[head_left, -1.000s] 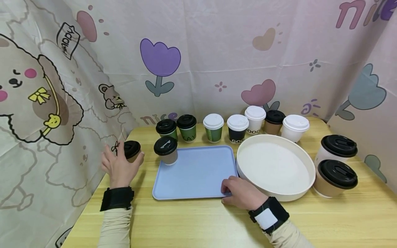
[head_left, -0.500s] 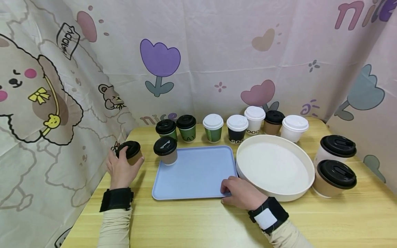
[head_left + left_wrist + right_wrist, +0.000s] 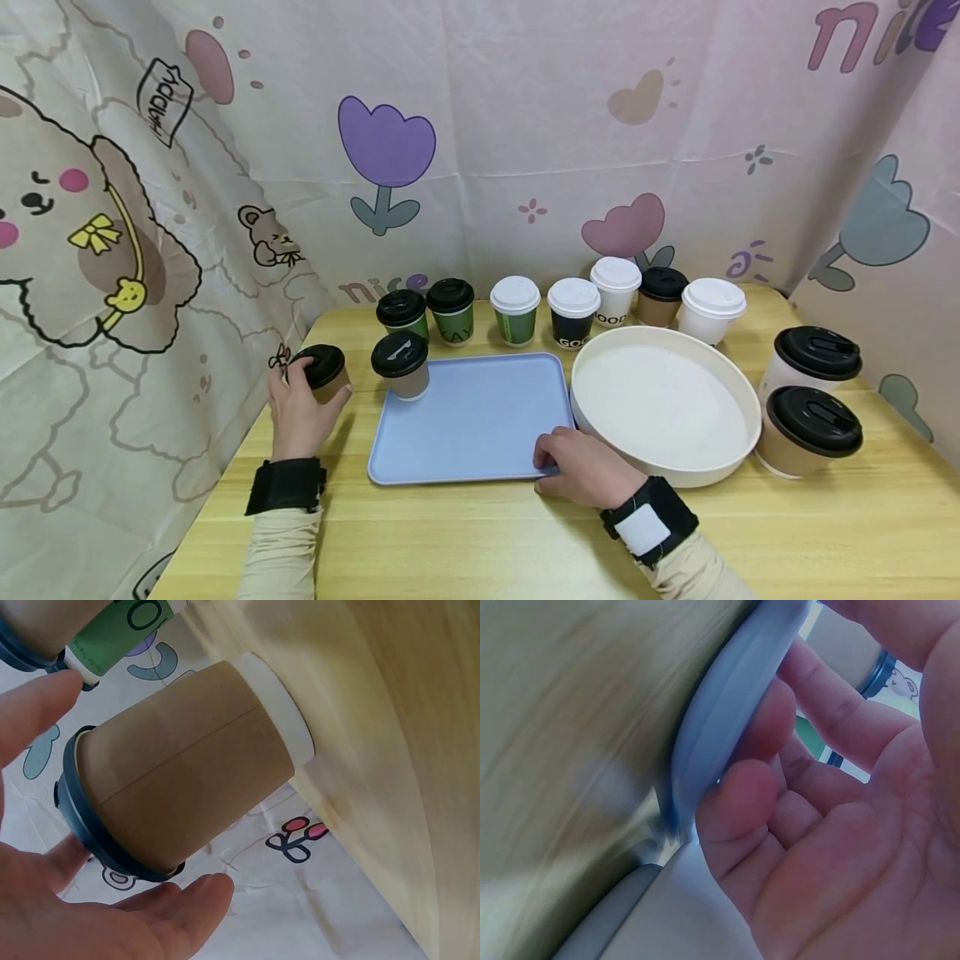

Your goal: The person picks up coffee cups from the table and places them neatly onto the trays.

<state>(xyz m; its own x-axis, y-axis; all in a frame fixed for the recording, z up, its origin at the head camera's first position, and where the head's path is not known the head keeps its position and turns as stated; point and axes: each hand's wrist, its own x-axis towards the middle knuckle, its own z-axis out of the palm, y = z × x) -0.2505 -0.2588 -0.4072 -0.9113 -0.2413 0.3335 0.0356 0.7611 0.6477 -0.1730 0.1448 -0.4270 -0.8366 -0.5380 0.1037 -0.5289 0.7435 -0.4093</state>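
My left hand (image 3: 303,421) is around a brown paper coffee cup (image 3: 187,765) with a black lid, left of the blue tray (image 3: 465,425). The index finger bends over the lid in the head view. In the left wrist view the thumb (image 3: 37,712) stands apart from the cup, and the other fingers reach past its far side, partly hidden. My right hand (image 3: 588,467) holds the tray's front right corner, its curled fingertips (image 3: 742,795) against the rim. Another brown coffee cup (image 3: 405,379) with a black lid stands on the tray's back left corner.
Green cups (image 3: 453,321) with black lids and several white-lidded cups (image 3: 516,312) line the back. A round white tray (image 3: 667,400) adjoins the blue one. Two larger black-lidded cups (image 3: 798,437) stand at the right. A printed cloth (image 3: 135,375) hangs along the left.
My left hand has drawn in closer round the cup, and hand and cup have shifted slightly right and nearer. My right hand and the tray have stayed put.
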